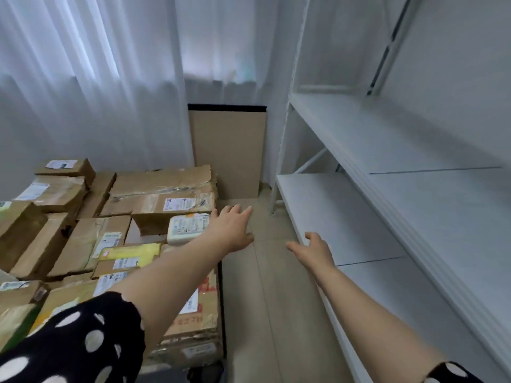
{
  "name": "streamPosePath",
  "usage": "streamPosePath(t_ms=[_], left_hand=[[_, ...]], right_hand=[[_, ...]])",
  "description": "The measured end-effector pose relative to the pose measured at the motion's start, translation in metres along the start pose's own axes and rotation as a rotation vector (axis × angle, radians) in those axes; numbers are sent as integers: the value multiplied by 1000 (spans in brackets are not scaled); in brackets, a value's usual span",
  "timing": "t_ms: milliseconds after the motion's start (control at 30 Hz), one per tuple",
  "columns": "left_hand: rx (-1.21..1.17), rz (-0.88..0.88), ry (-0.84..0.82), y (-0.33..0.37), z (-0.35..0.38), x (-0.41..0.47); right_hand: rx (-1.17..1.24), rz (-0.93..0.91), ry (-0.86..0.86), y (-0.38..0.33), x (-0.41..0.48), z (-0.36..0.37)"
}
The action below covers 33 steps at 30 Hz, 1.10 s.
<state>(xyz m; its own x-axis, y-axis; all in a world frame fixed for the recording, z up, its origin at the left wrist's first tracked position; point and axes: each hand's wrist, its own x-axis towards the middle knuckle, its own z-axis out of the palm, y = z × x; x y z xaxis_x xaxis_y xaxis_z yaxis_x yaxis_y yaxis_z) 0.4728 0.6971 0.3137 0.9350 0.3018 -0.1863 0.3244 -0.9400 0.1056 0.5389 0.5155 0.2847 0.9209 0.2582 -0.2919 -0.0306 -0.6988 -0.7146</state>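
My left hand (232, 228) reaches forward with straight fingers and holds nothing; it hovers just right of a white padded parcel (186, 228) lying on a heap of cardboard boxes (163, 194). My right hand (315, 250) is stretched out with spread, relaxed fingers, empty, in front of the edge of the lower white shelf (331, 217). Both forearms are bare, with black sleeves dotted white at the bottom of the view.
Several taped cardboard parcels with labels fill the left side. A white metal shelving unit (401, 139) runs along the right. A flat cardboard panel (228, 150) leans against the white curtain at the back. A strip of beige floor (265, 299) lies between boxes and shelves.
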Motion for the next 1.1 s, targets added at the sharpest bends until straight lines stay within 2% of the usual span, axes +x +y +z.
streamPosePath(t_ms=[333, 633, 933, 1100], left_hand=[[55, 332, -7, 116, 11, -121], [55, 831, 3, 231, 5, -230], [-1, 1213, -34, 323, 22, -374], [-19, 1370, -3, 393, 26, -476]], right_hand=[[96, 158, 315, 90, -176, -70], [10, 368, 711, 143, -352, -112], [-19, 618, 980, 201, -532, -135], [29, 662, 1134, 251, -635, -165]])
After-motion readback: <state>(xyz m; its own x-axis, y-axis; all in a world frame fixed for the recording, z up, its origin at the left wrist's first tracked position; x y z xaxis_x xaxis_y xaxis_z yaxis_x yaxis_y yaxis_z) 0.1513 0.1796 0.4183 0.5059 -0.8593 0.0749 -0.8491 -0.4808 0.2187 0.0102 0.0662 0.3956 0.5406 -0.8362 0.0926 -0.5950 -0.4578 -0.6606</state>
